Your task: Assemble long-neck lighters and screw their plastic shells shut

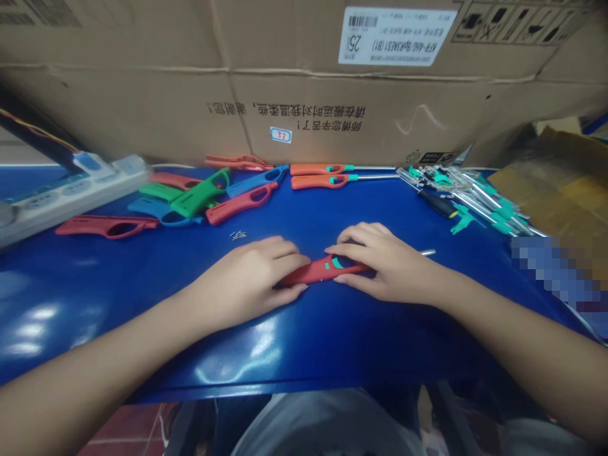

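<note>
A red gas lighter (311, 272) with a green trigger lies across the middle of the blue table, held at both ends. My left hand (256, 275) is closed round its handle end. Closed over the trigger end is my right hand (380, 263), and a metal tube tip (428, 253) sticks out beyond it. Small screws (238, 235) lie in a little pile behind my left hand. Toward the back, two orange lighters (316, 182) with metal tubes lie side by side.
Red, green and blue handle shells (194, 196) lie at the back left beside a white power strip (71, 196). At the back right are metal tubes with green parts (494, 202) and a black screwdriver (437, 204). A large cardboard box (166, 107) stands behind the table (266, 354).
</note>
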The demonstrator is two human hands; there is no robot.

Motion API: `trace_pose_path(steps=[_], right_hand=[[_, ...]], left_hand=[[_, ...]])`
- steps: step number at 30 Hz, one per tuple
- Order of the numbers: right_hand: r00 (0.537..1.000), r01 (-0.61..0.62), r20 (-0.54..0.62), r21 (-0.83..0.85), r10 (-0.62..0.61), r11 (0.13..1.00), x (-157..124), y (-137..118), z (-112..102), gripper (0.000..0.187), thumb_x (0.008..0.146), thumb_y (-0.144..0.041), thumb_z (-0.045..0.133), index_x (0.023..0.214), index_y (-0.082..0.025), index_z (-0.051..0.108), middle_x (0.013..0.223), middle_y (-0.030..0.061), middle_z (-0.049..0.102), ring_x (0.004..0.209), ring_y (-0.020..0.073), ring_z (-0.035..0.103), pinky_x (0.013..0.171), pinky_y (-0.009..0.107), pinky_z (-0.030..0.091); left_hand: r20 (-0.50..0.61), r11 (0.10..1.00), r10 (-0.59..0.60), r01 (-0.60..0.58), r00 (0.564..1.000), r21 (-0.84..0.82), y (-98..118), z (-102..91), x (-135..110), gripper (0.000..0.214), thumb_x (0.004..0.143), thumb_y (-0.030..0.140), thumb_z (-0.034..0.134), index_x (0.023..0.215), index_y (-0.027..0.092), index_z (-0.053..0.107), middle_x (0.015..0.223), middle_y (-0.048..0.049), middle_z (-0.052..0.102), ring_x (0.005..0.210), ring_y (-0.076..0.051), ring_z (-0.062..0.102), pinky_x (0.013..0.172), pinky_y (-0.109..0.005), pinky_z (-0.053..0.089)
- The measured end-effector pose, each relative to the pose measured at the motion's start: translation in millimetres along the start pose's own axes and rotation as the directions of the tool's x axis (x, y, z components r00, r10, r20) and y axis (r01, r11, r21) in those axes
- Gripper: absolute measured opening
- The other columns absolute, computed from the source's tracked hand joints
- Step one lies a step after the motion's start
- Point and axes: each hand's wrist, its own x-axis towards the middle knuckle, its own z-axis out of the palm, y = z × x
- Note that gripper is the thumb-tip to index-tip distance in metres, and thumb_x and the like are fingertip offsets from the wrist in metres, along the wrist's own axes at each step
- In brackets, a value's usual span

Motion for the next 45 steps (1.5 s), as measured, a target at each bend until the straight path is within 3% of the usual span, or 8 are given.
trace_pose_path(steps=[5, 8, 14, 23, 30, 38, 45], right_hand=[[0.997, 0.065, -0.040, -0.088, -0.068, 0.994, -1, -1, 0, 0.039, 0.096, -0.037, 0.065, 0.127, -0.013, 0.068, 0.115, 0.0133, 0.069, 0.104, 0.0274, 0.063, 0.091, 0.045, 0.047], [0.986, 0.110, -0.111, -0.134, -0.126, 0.985, -1, -1, -2, 0.039, 0.097, -0.036, 0.063, 0.124, -0.009, 0.069, 0.111, 0.0147, 0.073, 0.100, 0.0274, 0.066, 0.091, 0.043, 0.049], [0.985, 0.111, -0.114, -0.149, -0.129, 0.983, 0, -1, -7, 0.026, 0.103, -0.031, 0.053, 0.112, -0.015, 0.071, 0.102, 0.0103, 0.077, 0.094, 0.0228, 0.069, 0.087, 0.038, 0.048], [0.983, 0.021, -0.175, -0.194, -0.055, 0.981, -2, -7, -2, 0.026, 0.103, -0.033, 0.054, 0.099, -0.014, 0.071, 0.089, 0.0065, 0.073, 0.082, 0.0214, 0.067, 0.071, 0.034, 0.045], [0.972, 0.019, -0.223, -0.256, -0.078, 0.966, -3, -10, -3, 0.023, 0.102, -0.031, 0.056, 0.096, -0.015, 0.071, 0.084, 0.0048, 0.073, 0.077, 0.0198, 0.066, 0.068, 0.033, 0.042], [0.976, 0.022, -0.212, -0.157, -0.055, 0.987, 0, -8, 1, 0.022, 0.102, -0.033, 0.056, 0.100, -0.017, 0.071, 0.091, 0.0054, 0.075, 0.083, 0.0204, 0.068, 0.075, 0.034, 0.048], [0.968, 0.083, -0.233, -0.055, -0.094, 0.995, 3, -17, 3, 0.023, 0.103, -0.036, 0.054, 0.103, -0.017, 0.068, 0.097, 0.0059, 0.074, 0.088, 0.0198, 0.065, 0.078, 0.033, 0.049]], left_hand=[[-0.005, 0.994, 0.038, -0.037, 0.999, 0.102, 3, 3.2, 0, 0.020, 0.095, 0.025, 0.061, 0.109, 0.013, 0.070, 0.098, -0.0087, 0.069, 0.091, -0.026, 0.064, 0.079, -0.038, 0.054], [-0.046, 0.992, 0.047, -0.041, 0.998, 0.120, 1, 6.3, 0, 0.028, 0.096, 0.023, 0.059, 0.119, 0.010, 0.069, 0.102, -0.0110, 0.070, 0.095, -0.027, 0.065, 0.082, -0.040, 0.056], [-0.140, 1.000, 0.022, -0.024, 0.990, -0.016, -8, 12.5, 2, 0.030, 0.104, 0.027, 0.052, 0.125, 0.012, 0.067, 0.104, -0.0107, 0.071, 0.097, -0.023, 0.066, 0.087, -0.036, 0.054], [-0.157, 0.987, 0.000, -0.026, 0.988, -0.159, -8, 9.6, 4, 0.024, 0.104, 0.031, 0.056, 0.116, 0.014, 0.068, 0.102, -0.0072, 0.073, 0.094, -0.020, 0.066, 0.086, -0.032, 0.052], [-0.211, 0.984, 0.015, -0.052, 0.977, -0.173, -9, 13.7, 3, 0.024, 0.103, 0.027, 0.055, 0.118, 0.013, 0.068, 0.104, -0.0090, 0.074, 0.094, -0.021, 0.065, 0.087, -0.034, 0.052], [-0.205, 0.988, -0.051, 0.019, 0.978, -0.155, -2, 17.1, 6, 0.027, 0.101, 0.031, 0.056, 0.120, 0.016, 0.068, 0.106, -0.0097, 0.072, 0.095, -0.022, 0.067, 0.085, -0.034, 0.055], [-0.269, 0.990, 0.027, -0.062, 0.963, -0.123, 1, 24.4, 3, 0.025, 0.103, 0.032, 0.055, 0.119, 0.017, 0.068, 0.106, -0.0093, 0.075, 0.093, -0.020, 0.070, 0.082, -0.031, 0.055]])
